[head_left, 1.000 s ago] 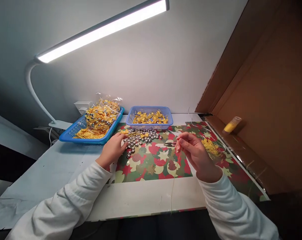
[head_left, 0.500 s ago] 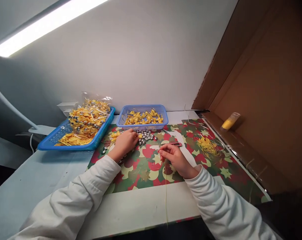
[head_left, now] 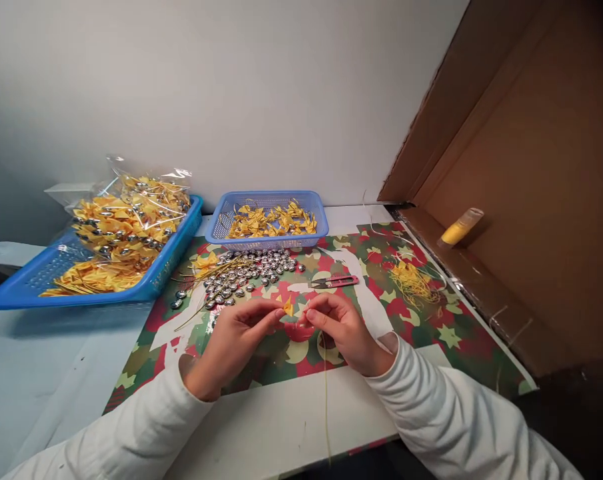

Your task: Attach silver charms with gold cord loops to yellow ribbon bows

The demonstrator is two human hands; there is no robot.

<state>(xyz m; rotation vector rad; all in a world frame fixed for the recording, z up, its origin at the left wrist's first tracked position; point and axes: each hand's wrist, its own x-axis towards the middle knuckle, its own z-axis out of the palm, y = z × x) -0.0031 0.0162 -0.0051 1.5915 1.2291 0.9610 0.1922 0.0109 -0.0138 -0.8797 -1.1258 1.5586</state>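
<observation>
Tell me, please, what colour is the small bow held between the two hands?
Yellow; the small bow shows best in the head view, pinched between the left hand and right hand.

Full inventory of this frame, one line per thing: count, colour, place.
yellow bow: one, yellow, pinched between both hands' fingertips.
thread: one, pale yellow, hangs from the right hand over the table edge.
silver bells: many, silver, loose pile on the mat.
patterned mat: one, red, green and cream, on the table.
snips: one, red and silver, on the mat beyond the hands.
small basket: one, light blue, holds yellow bows, back centre.
large tray: one, blue, far left.
bag: one, clear, yellow bows and bells inside, in the large tray.
thread scraps: one clump, yellow, right on the mat.
spool: one, yellow, against the cardboard.
cardboard: one, brown, right.
left hand: one.
right hand: one.
</observation>
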